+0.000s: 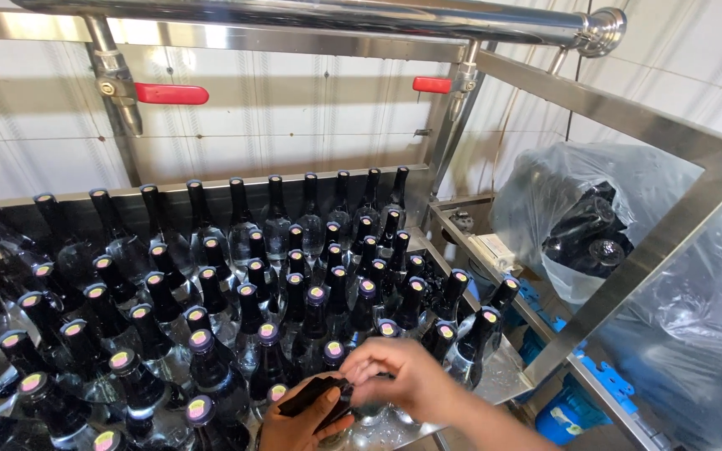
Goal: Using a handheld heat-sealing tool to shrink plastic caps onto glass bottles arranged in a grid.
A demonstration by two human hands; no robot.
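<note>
Right hand (403, 376) pinching black shrink cap (321, 392) at bottle neck, front edge of steel bench (503, 376). Left hand (298, 422) clamped under same cap. Risks: elbow nudging packed capped bottles (211, 284), toppling row; cap seated crooked.

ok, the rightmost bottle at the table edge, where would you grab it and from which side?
Grip the rightmost bottle by its slim neck just under the cap, coming from above and the right. It stands upright at the table edge, so that side looks open; neighbours crowd its left and body, leaving little room lower down.
</note>
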